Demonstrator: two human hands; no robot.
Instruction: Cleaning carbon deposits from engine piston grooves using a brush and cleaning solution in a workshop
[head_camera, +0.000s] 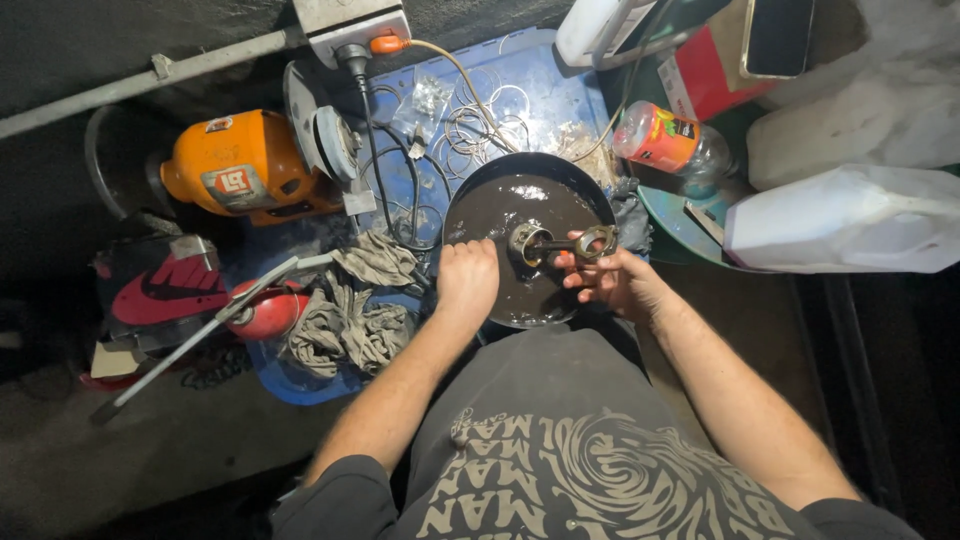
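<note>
A round black pan (470, 195) filled with dark oily liquid sits in front of me. My right hand (612, 280) holds a metal piston with connecting rod (560, 243) just above the liquid, fingers wrapped on the rod's ring end. My left hand (467, 278) dips into the near left side of the pan, its fingers curled down in the liquid; whether it holds anything I cannot tell.
An orange bench grinder (250, 165) stands at the left beside grey rags (355, 310) and a red oil can (262, 310). Wire rings (480, 120) lie on a blue surface behind the pan. A plastic bottle (670, 140) and a white jug (850, 220) stand at right.
</note>
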